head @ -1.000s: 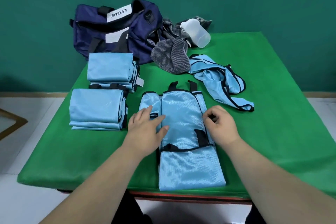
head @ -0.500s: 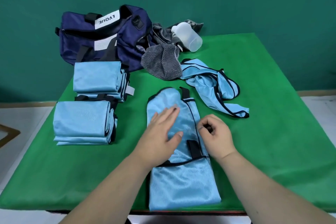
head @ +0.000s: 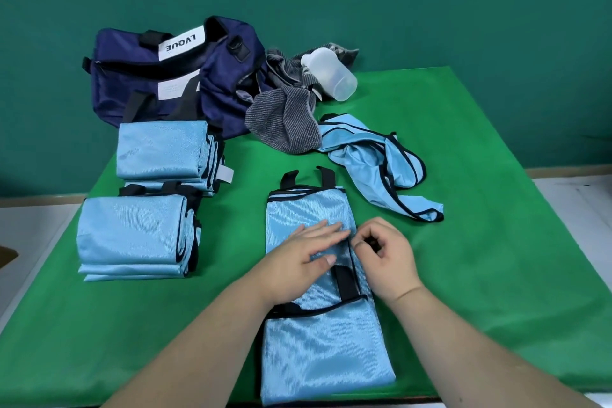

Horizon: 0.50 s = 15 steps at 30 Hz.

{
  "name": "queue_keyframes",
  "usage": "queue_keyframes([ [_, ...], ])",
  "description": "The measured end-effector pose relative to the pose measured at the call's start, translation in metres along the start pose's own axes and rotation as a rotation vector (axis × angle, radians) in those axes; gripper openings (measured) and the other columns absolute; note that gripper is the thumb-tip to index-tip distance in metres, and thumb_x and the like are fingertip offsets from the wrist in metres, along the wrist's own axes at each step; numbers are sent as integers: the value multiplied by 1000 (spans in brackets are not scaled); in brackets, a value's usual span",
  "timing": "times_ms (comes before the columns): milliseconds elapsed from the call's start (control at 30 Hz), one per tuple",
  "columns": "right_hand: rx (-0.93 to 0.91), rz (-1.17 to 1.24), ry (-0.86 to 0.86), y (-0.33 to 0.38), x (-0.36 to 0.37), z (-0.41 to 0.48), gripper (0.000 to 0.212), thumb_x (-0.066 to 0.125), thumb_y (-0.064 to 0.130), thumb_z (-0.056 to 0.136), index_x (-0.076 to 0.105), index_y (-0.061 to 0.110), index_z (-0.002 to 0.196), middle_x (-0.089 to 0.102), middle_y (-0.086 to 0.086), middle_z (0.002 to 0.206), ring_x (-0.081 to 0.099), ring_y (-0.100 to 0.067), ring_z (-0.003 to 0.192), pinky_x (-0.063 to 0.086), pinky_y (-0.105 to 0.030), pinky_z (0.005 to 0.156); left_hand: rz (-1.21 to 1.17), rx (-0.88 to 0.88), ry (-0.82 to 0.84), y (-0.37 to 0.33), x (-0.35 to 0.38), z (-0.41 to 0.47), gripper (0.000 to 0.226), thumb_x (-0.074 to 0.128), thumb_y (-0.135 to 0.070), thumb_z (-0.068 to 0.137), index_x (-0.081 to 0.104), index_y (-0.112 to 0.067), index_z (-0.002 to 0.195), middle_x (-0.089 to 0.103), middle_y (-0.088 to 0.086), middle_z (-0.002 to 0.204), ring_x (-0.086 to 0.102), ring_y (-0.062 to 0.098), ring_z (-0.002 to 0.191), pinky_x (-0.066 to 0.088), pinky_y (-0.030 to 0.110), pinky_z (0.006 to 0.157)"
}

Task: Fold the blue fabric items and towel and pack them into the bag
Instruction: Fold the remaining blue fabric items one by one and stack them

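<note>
Blue folded fabric (head: pixel 308 209), left hand (head: pixel 303 257) pressing flat on it, right hand (head: pixel 387 258) pinching its edge

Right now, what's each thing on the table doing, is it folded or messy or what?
Long blue item, folded into a strip, lying flat.
Left hand, flat, pressing it.
Right hand, pinching its edge.
Near blue stack, folded.
Far blue stack, folded.
Loose blue item, crumpled, unfolded.
Grey towel, crumpled.
Plastic cup, on its side.
Navy bag, inside hidden.
</note>
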State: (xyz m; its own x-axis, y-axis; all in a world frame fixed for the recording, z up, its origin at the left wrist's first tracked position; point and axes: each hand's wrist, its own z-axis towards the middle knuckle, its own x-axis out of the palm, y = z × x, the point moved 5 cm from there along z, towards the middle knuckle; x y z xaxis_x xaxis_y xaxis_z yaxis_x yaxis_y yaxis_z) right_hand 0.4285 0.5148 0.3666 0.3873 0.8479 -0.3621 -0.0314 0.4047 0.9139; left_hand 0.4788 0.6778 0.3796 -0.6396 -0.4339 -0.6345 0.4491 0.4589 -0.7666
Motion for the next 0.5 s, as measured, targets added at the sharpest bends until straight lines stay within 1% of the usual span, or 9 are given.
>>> queue_keyframes([
  [67,10,-12,18,0,1,1,10,61,18,79,64,18,69,61,4,80,58,-13,77,48,-24,70,-139,-2,-131,-1,-10,-9,40,47,-33,100,46,-53,134,41,-24,150,23,-5,145,17,34,123],
  [100,21,-21,26,1,1,1,12,63,15,81,64,18,70,61,4,80,58,-11,77,47,-22,70,-171,-8,-188,-2,-15,-17,36,47,-33,99,51,-50,131,47,-24,146,28,-3,143,22,31,120],
  [167,64,-30,47,2,0,1,16,66,7,85,65,18,72,61,2,82,57,-8,76,44,-18,69,-193,-30,-273,-4,-25,-38,30,46,-34,100,59,-46,124,55,-26,135,41,-2,136,29,26,115],
  [233,124,10,77,5,-3,1,16,66,4,86,65,17,77,63,0,84,55,-5,73,43,-18,71,-183,-73,-326,-5,-30,-65,27,46,-31,103,62,-44,119,57,-28,126,48,-1,128,34,21,110],
  [300,190,95,116,10,-10,-7,15,66,5,89,63,19,84,65,0,87,55,-5,74,44,-22,75,-185,-125,-347,-1,-29,-96,28,44,-29,103,62,-42,121,56,-27,125,48,-1,127,34,19,109],
  [367,207,91,136,15,-21,-25,16,68,11,90,61,25,88,64,5,91,54,2,74,42,-23,76,-178,-147,-327,4,-22,-126,33,44,-32,100,58,-44,127,53,-28,128,45,-1,130,31,14,110],
  [433,193,-30,150,18,-32,-51,19,72,22,88,57,35,89,63,9,97,54,4,78,43,-24,76,-101,-150,-256,9,-8,-148,35,45,-36,99,54,-50,130,47,-33,129,40,-2,132,26,7,108],
  [467,181,-126,173,20,-35,-65,21,72,28,87,54,38,89,61,10,97,55,0,83,44,-26,76,-43,-146,-227,11,0,-155,33,46,-40,99,53,-55,128,45,-35,129,38,-2,132,24,6,107],
  [500,161,-228,209,23,-35,-77,23,72,33,86,50,39,88,59,12,95,54,-4,85,45,-27,75,15,-151,-219,11,6,-160,30,45,-48,99,53,-60,125,44,-36,128,37,-4,132,23,6,107],
])
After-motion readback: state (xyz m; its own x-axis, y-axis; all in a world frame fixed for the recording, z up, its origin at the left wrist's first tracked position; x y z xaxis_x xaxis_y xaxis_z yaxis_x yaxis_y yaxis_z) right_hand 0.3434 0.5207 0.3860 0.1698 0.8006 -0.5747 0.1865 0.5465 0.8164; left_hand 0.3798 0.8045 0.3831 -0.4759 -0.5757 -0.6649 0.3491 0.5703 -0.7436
